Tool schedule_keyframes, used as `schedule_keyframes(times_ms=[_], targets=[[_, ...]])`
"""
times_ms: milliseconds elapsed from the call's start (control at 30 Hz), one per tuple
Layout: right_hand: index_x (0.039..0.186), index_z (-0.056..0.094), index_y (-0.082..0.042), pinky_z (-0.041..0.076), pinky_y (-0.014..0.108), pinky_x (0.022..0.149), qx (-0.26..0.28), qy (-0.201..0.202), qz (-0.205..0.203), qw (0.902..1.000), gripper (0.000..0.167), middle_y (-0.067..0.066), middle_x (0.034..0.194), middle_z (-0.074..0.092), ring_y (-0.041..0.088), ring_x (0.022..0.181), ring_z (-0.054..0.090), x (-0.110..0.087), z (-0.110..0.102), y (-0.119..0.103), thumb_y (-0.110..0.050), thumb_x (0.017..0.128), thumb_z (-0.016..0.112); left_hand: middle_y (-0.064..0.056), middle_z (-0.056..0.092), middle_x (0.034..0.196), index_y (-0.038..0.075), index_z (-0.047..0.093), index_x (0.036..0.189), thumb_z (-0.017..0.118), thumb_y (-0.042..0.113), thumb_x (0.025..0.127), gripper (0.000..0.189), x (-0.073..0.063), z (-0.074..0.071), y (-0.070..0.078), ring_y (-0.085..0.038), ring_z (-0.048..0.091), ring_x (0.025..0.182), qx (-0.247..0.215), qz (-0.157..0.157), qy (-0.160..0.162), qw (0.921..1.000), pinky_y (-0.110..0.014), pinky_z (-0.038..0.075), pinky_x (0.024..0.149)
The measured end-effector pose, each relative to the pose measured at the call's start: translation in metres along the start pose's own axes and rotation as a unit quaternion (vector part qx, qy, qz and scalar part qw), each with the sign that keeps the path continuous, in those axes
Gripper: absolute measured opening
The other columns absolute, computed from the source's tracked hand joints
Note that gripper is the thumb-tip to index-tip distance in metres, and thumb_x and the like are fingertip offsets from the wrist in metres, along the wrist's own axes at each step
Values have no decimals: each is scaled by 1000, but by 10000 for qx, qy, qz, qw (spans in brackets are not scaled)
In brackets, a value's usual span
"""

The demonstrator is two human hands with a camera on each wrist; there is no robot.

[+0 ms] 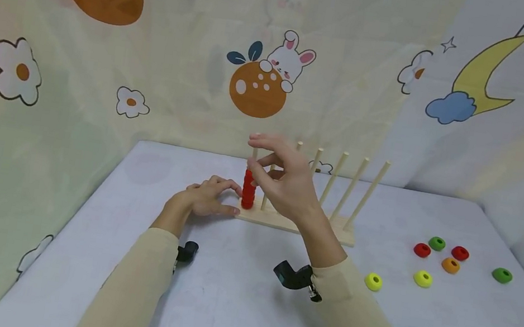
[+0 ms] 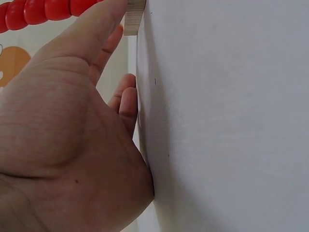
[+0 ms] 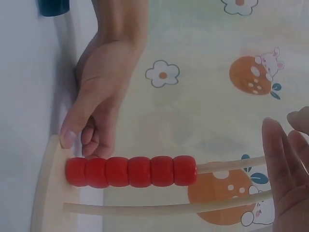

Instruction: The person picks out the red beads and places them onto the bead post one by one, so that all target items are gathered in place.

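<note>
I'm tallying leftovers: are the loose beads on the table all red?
No: in the head view, green beads, yellow beads and an orange bead also lie loose on the table.

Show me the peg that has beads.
The leftmost peg in the head view, nearest the left hand: it carries a stack of red beads, while no beads show on the other pegs.

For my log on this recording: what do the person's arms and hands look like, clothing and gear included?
Both arms wear plain cream long sleeves: left sleeve, right sleeve. The left hand and right hand are bare, with no gloves or rings visible. Each wrist carries a black camera unit: left camera, right camera.
</note>
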State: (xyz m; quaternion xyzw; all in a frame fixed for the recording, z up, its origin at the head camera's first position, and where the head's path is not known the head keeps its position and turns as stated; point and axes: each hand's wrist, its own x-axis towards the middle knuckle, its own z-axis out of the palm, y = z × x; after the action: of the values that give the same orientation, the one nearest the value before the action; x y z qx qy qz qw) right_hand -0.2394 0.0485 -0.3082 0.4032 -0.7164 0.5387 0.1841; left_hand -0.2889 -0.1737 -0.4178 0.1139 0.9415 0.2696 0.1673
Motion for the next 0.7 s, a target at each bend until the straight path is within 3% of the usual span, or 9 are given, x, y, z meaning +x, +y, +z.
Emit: schedule_keyframes(times_ms=[267,500,700], targets=[[127,66,-7,62,38,65,113,-192,146,9996,34,8,138,61,18,83,72,-9,-1,2,3,95,68,-8,31,159,49,56,129,78,59,83,52,-5,1,0,-37,25,145,34,-59,270,9996,-68,21,114],[130,66,-9,61,34,64,-231,-410,123,9988,37,6,136,62,17,84,71,-20,-7,3,1,94,70,-6,39,154,45,58,131,77,57,85,51,-5,5,-1,-36,30,142,76,89,452,9989,-67,15,116],[131,65,-9,60,30,63,-448,-391,197,9980,38,5,138,63,16,87,71,-31,-26,1,0,95,71,-1,47,150,44,61,127,77,52,86,45,-7,6,0,-34,32,144,6,255,558,9981,-66,8,119]])
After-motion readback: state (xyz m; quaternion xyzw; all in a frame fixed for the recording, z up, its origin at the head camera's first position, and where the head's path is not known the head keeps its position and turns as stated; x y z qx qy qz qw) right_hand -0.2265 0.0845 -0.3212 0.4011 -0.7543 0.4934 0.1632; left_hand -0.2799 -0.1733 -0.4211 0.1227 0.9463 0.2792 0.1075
